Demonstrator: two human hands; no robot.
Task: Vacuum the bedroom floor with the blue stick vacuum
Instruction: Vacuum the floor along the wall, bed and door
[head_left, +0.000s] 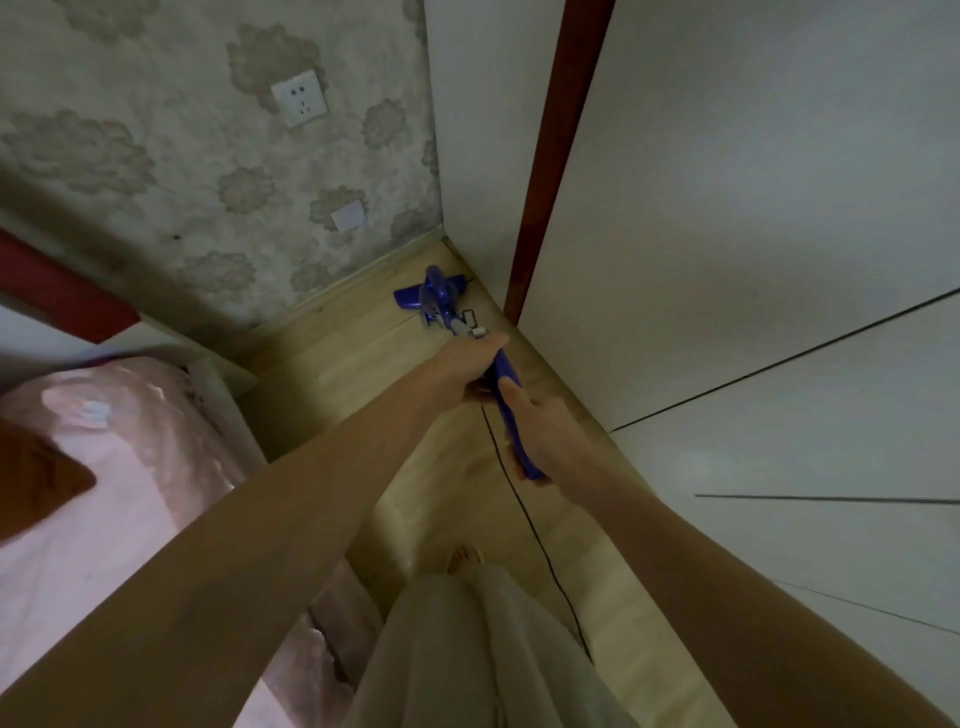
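**Cord and corner could trip me up**

I had both hands on the blue vacuum (503, 374). My left hand (470, 366) wrapped its grip round the stick higher up, near the grey part. My right hand (535, 431) curled its grip round the handle end, closer to me. The vacuum's head (431, 291) sat on the wood floor (363, 358), pushed deep into the corner where the flowered wall (208, 182) met the white cupboard (727, 234).

I saw a few ways it could go wrong. The black cord (524, 514) hung down from the handle and ran along the floor right beside my bare foot (464, 557). If I stepped back, I could have stood on it or tripped. A hard push could have banged the head into the wall or the cupboard. The pink bed (104, 467) was close on my left, so a wide swing could have bumped it or sucked up the cover.
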